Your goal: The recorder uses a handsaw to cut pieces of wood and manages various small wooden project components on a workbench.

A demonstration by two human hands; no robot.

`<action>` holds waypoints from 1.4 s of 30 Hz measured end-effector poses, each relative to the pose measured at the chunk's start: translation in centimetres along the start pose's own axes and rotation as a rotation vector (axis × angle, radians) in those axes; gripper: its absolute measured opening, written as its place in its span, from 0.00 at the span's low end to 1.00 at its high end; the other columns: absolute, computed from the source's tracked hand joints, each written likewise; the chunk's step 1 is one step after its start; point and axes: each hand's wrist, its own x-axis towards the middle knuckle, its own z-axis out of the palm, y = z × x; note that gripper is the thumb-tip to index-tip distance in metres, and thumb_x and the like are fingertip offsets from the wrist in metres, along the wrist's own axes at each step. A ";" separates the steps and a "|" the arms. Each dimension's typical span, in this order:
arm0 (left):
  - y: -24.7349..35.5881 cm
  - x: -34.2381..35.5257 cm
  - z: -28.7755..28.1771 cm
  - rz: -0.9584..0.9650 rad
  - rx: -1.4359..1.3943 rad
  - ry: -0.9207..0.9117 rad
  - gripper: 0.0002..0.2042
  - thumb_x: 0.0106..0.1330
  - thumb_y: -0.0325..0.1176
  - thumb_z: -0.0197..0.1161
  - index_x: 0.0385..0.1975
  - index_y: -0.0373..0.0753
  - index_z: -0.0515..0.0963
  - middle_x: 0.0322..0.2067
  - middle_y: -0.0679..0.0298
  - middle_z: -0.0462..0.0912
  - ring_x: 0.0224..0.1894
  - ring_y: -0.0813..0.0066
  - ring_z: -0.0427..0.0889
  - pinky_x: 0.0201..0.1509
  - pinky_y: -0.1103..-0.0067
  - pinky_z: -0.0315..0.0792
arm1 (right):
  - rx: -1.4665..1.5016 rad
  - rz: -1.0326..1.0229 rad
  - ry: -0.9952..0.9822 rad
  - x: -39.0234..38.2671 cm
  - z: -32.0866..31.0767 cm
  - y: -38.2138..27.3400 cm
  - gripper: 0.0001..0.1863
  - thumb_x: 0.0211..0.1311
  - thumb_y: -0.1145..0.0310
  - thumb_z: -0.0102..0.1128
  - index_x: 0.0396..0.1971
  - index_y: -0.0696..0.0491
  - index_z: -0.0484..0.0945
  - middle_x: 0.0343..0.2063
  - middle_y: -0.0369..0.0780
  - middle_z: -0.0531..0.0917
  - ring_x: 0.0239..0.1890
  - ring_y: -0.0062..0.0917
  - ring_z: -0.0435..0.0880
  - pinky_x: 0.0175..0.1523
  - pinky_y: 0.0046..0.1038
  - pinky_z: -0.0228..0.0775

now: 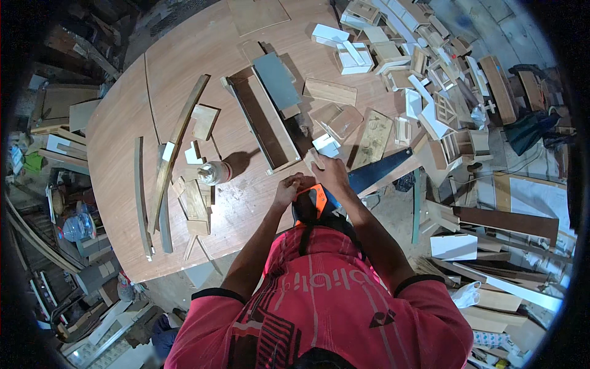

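Observation:
My left hand [288,189] is closed in a pinch near the table's front edge, and what its fingers hold is hidden. Just right of it, my right hand [332,174] closes around a small light wooden piece [311,160]. A handsaw lies between my body and the table, its orange handle [321,198] below my hands and its dark blade [382,171] reaching right under my right forearm. Beyond my hands stands a long open wooden box [263,123], with a grey board [276,81] along its right side. A small white block [326,145] sits beside my right hand.
Left of the box stand a glue bottle [214,173] and long wooden strips [179,147]. Wood offcuts [195,206] lie near the front edge. A heap of wooden and white pieces [387,55] covers the table's far right. Boards [504,224] are stacked on the right.

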 end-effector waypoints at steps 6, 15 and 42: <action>0.1 -0.5 -0.4 0.031 -0.122 -0.015 0.14 0.71 0.27 0.44 0.50 0.27 0.72 0.43 0.54 0.80 0.44 0.65 0.81 0.53 0.74 0.74 | -0.028 0.020 -0.109 0.4 0.5 -0.3 0.19 0.53 0.58 0.61 0.35 0.60 0.80 0.24 0.56 0.80 0.30 0.50 0.81 0.36 0.43 0.74; 0.6 -0.2 -0.5 -0.046 -0.125 0.000 0.14 0.71 0.28 0.45 0.48 0.28 0.74 0.42 0.56 0.81 0.43 0.67 0.82 0.51 0.74 0.75 | -0.100 -0.001 0.020 0.5 0.3 0.5 0.18 0.55 0.59 0.61 0.38 0.58 0.80 0.22 0.55 0.80 0.28 0.48 0.81 0.34 0.44 0.74; 0.3 0.2 -0.8 -0.036 -0.223 -0.015 0.13 0.69 0.27 0.46 0.44 0.27 0.75 0.39 0.54 0.82 0.39 0.65 0.83 0.46 0.74 0.78 | -0.119 0.006 -0.006 0.0 1.3 0.5 0.18 0.56 0.57 0.60 0.39 0.55 0.80 0.19 0.54 0.79 0.26 0.49 0.80 0.33 0.44 0.73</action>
